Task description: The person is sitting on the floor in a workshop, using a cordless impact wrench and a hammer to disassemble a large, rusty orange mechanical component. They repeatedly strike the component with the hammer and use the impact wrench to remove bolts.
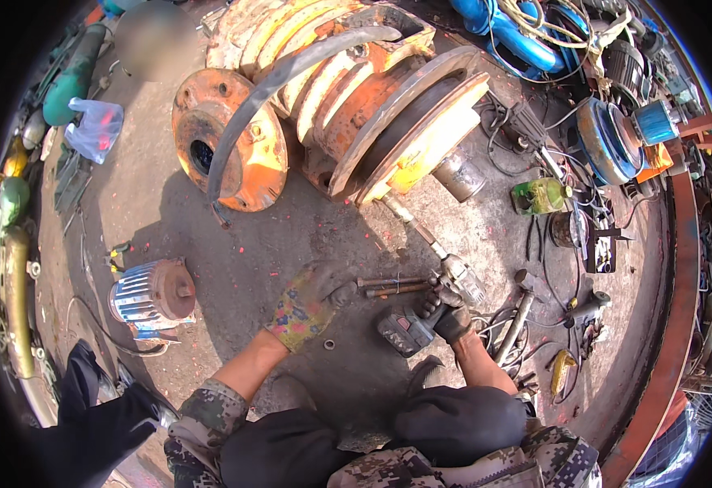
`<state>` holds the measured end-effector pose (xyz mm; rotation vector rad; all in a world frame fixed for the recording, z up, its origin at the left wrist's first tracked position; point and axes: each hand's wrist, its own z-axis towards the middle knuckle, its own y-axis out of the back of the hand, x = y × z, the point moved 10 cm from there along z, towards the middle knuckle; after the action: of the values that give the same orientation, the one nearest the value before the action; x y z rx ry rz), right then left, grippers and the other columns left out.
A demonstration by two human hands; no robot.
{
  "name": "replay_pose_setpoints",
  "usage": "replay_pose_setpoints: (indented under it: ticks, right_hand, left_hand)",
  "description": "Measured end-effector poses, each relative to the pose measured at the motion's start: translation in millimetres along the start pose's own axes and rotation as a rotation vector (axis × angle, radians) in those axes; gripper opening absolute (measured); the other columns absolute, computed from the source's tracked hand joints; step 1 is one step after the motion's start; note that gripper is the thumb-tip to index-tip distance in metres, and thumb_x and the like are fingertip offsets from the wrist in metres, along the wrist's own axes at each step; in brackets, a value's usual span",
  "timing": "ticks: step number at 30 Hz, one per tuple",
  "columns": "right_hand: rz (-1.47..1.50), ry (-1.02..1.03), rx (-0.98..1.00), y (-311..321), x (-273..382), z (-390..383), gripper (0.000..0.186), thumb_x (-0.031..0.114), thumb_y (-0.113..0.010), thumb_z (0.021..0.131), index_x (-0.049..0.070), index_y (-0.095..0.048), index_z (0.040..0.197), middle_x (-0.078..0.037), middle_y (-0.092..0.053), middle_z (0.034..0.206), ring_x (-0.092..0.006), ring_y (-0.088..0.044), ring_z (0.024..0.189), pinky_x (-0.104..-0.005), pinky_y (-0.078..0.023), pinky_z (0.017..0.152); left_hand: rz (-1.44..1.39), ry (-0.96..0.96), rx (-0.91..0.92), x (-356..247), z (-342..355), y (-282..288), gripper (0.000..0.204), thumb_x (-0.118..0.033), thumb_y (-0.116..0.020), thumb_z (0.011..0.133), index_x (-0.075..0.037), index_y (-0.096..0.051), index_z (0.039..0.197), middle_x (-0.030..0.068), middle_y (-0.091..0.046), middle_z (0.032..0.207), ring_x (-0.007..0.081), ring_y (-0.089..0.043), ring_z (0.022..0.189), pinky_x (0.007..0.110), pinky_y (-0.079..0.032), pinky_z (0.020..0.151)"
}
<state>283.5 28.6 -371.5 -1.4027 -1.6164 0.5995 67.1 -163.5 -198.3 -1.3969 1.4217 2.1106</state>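
My right hand [452, 319], in a dark-coated glove, is wrapped round the handle of a cordless impact wrench [462, 281] with a black battery. A long shaft [415, 224] runs from the tool's nose to the lower rim of the orange-and-yellow pump casing [409, 142]. My left hand [307, 302], in a floral glove with dark fingers, hovers over the ground with its fingers apart and nothing visible in it. Beside its thumb lie long rusty bolts [392, 286]; whether the thumb touches them I cannot tell. A small ring or nut [329, 345] lies nearer my knees.
A round rusty orange flange [230, 138] leans by the casing, crossed by a black hose [271, 89]. An electric motor [154, 293] stands at left. Right of me lie a hammer [520, 313], cables, a green bottle [539, 196] and a yellow tool [563, 374]. A red-brown beam [677, 309] borders the right.
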Motion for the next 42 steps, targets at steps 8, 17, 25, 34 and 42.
replay_pose_setpoints:
  ticks: [8, 17, 25, 34, 42]
  right_hand:
    - [-0.552, 0.137, -0.313, -2, 44, -53, 0.035, 0.027, -0.08, 0.094, 0.001, -0.069, 0.114, -0.004, -0.069, 0.091, -0.0156, -0.063, 0.083, -0.0325, -0.054, 0.078]
    - [-1.555, 0.064, -1.323, 140, 162, -234, 0.079, 0.04, -0.083, 0.082, 0.005, -0.05, 0.145, -0.026, -0.071, 0.122, -0.043, -0.069, 0.113, -0.0523, -0.054, 0.091]
    - [-0.338, 0.184, -0.833, 148, 155, -213, 0.039, 0.023, -0.075, 0.09, 0.006, -0.064, 0.123, 0.001, -0.058, 0.074, -0.0132, -0.06, 0.063, -0.0273, -0.051, 0.053]
    - [0.414, 0.016, -0.686, 57, 148, -171, 0.011, 0.009, -0.066, 0.096, 0.011, -0.056, 0.092, 0.003, -0.055, 0.07, -0.0087, -0.052, 0.052, -0.0228, -0.047, 0.045]
    - [0.116, 0.106, -0.759, -181, 152, -134, 0.008, 0.011, -0.065, 0.096, 0.007, -0.06, 0.1, -0.001, -0.056, 0.077, -0.0128, -0.057, 0.058, -0.027, -0.049, 0.049]
  left_hand:
    - [0.416, -0.487, -0.402, -168, 122, 90, 0.064, -0.029, -0.082, 0.089, 0.001, -0.056, 0.139, 0.0232, -0.057, 0.136, 0.0398, -0.054, 0.129, 0.05, -0.047, 0.107]
    - [0.552, -0.56, -0.17, -245, 319, 60, 0.061, -0.054, -0.066, 0.097, -0.008, -0.064, 0.136, 0.0188, -0.066, 0.133, 0.0368, -0.063, 0.122, 0.045, -0.049, 0.105]
    - [0.608, -0.018, 0.29, -191, 414, 17, 0.067, -0.064, -0.049, 0.103, -0.008, -0.063, 0.137, 0.0185, -0.066, 0.136, 0.036, -0.062, 0.126, 0.044, -0.046, 0.107]
    - [0.442, 0.136, 0.089, -153, 431, 35, 0.088, -0.072, -0.022, 0.105, 0.0, -0.064, 0.131, 0.0324, -0.069, 0.114, 0.0478, -0.062, 0.119, 0.051, -0.045, 0.105]
    - [0.423, 0.254, 0.217, -139, 429, 11, 0.066, -0.055, -0.034, 0.11, -0.001, -0.059, 0.14, 0.027, -0.059, 0.142, 0.0447, -0.051, 0.135, 0.051, -0.041, 0.113]
